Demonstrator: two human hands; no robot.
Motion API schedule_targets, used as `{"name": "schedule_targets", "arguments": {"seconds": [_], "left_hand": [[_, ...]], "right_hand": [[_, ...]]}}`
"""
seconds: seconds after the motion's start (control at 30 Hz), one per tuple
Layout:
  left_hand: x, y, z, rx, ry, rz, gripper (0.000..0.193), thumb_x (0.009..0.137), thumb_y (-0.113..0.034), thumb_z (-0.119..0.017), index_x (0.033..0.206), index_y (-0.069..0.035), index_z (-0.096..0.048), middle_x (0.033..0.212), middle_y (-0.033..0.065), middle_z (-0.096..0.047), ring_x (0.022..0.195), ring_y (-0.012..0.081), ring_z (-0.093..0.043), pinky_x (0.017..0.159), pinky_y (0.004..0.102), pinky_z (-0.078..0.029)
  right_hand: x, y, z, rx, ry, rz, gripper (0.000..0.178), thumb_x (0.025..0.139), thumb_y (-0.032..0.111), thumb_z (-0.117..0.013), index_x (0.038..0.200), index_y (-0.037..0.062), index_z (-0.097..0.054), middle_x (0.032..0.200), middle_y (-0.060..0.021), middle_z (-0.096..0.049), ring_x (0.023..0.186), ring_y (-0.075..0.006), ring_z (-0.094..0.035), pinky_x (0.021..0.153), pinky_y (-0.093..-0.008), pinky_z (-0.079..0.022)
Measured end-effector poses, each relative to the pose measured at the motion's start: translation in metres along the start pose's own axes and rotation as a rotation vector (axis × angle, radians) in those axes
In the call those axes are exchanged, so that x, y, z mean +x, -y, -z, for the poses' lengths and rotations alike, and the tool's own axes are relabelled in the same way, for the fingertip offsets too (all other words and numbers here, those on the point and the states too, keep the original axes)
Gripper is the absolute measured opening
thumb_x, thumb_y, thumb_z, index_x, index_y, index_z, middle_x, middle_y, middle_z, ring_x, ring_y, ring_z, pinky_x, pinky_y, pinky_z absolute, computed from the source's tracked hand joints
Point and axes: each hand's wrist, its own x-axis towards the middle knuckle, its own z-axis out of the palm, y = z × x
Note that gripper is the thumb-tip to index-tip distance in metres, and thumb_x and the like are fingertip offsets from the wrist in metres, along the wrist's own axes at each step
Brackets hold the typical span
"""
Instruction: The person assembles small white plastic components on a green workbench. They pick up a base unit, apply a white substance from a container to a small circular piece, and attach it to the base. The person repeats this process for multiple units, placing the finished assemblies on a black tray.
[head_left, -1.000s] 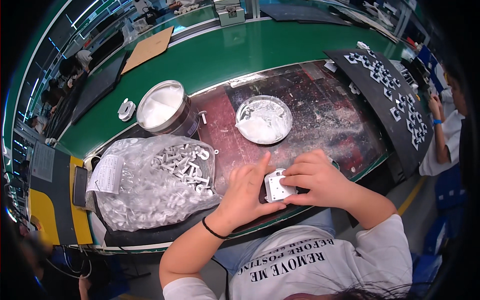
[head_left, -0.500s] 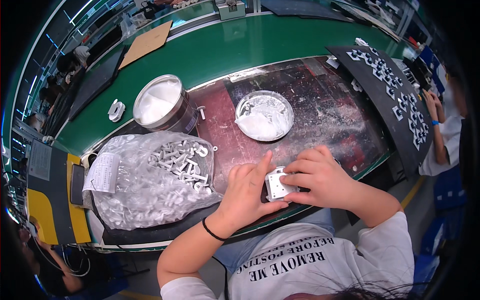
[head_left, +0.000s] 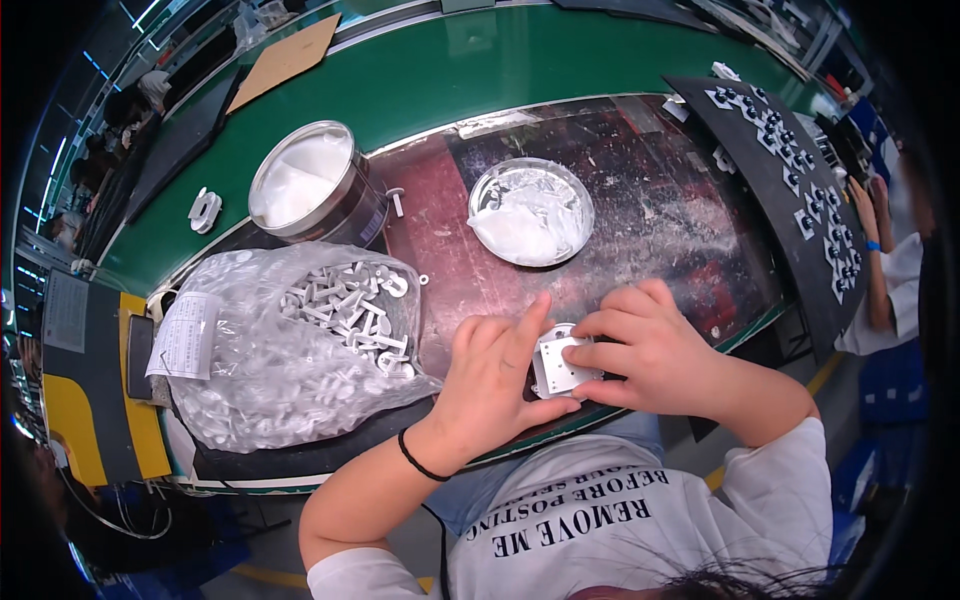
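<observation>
Between my two hands, at the near edge of the worktable, is a small white square plastic part [head_left: 562, 366] with little holes in its flat face. My left hand [head_left: 490, 375] grips its left side, thumb along the near edge and index finger stretched out past it. From the right, my right hand [head_left: 640, 345] presses fingertips and thumb onto the plate's face and near edge. A round metal dish [head_left: 581, 190] lined with plastic film and holding a white paste lies beyond my hands. To the left, a clear plastic bag [head_left: 270, 390] is full of white pin-like plastic parts [head_left: 352, 312].
Behind the bag stands a metal tin [head_left: 345, 205] with white material inside, with one loose white pin [head_left: 397, 202] beside it. A black board [head_left: 790, 220] carrying several small parts slopes at the right, near a co-worker's arm [head_left: 878, 270]. A yellow-and-grey machine [head_left: 95, 390] sits far left.
The view has shifted slightly, so the table things sit a little differently in it. My hands keep the same hold on the white part.
</observation>
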Motion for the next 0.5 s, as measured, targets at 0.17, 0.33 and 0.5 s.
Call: {"name": "schedule_targets", "arguments": {"seconds": [0.17, 0.33, 0.5], "left_hand": [[0.0, 0.002, -0.0004, -0.021, 0.002, -0.003, 0.107, 0.06, -0.036, -0.081, 0.142, -0.002, -0.022, 0.112, 0.0062, -0.059, 0.098, 0.0256, -0.05, 0.093, 0.0432, -0.031], [-0.0008, 0.0032, -0.001, -0.05, -0.005, -0.003, 0.107, 0.06, -0.034, -0.082, 0.143, -0.002, -0.022, 0.112, 0.0063, -0.058, 0.098, 0.0258, -0.05, 0.092, 0.0432, -0.032], [-0.0002, 0.0043, -0.0013, -0.041, -0.005, -0.016, 0.109, 0.059, -0.034, -0.082, 0.143, -0.003, -0.021, 0.113, 0.007, -0.058, 0.099, 0.0264, -0.05, 0.091, 0.0428, -0.032]], "right_hand": [[0.0023, -0.002, 0.0026, 0.006, 0.026, 0.029, 0.031, 0.064, 0.029, -0.075, 0.09, 0.016, -0.066, 0.095, 0.0012, -0.06, 0.093, -0.017, -0.052, 0.083, -0.0374, -0.034], [-0.0023, -0.003, -0.0026, 0.01, -0.007, 0.015, 0.03, 0.064, 0.029, -0.075, 0.09, 0.0159, -0.066, 0.097, 0.0014, -0.059, 0.094, -0.0179, -0.052, 0.084, -0.0384, -0.034], [-0.0057, -0.0011, -0.0056, 0.025, -0.023, -0.023, 0.029, 0.065, 0.029, -0.075, 0.09, 0.0169, -0.066, 0.099, 0.0017, -0.059, 0.095, -0.018, -0.052, 0.084, -0.0398, -0.033]]}}
